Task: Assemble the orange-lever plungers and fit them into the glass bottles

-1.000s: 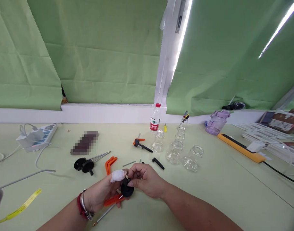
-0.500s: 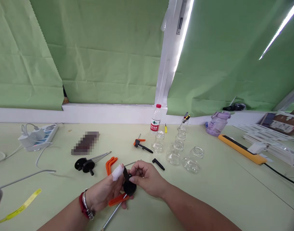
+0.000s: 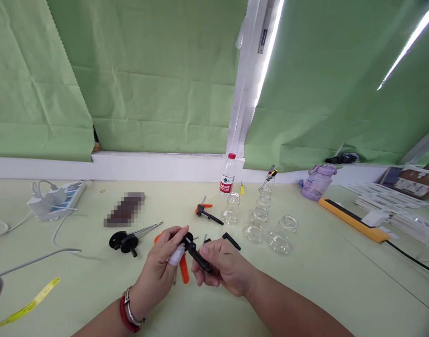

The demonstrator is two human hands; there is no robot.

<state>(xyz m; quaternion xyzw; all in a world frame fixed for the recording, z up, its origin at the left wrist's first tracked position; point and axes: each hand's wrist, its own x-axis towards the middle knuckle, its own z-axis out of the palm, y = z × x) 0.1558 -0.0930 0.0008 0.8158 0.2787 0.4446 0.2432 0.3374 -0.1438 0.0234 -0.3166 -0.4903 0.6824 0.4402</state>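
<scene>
Both hands are together over the front middle of the table. My left hand [image 3: 160,262], with white tape on a finger, is closed around a black disc-shaped part with an orange piece [image 3: 184,270] hanging below it. A black handle [image 3: 200,259] runs from that part toward my right. My right hand [image 3: 231,269] has its thumb and fingers closed on this handle. Close behind lies a black L-shaped handle [image 3: 231,241]. Left of my hands rest black discs [image 3: 129,242] with metal rods. An orange piece [image 3: 158,237] is partly hidden by my left hand.
Behind my hands lies an orange-and-black part [image 3: 209,214]. Several glass jars [image 3: 255,229] stand right of it, near a water bottle [image 3: 227,175]. A yellow power strip [image 3: 352,218] and a purple bottle [image 3: 316,181] are far right. A white power strip [image 3: 65,203] sits left.
The part in my hands has turned, so its black handle now points toward my right. My left hand has rotated over it, and my right hand has moved slightly toward me, onto the handle.
</scene>
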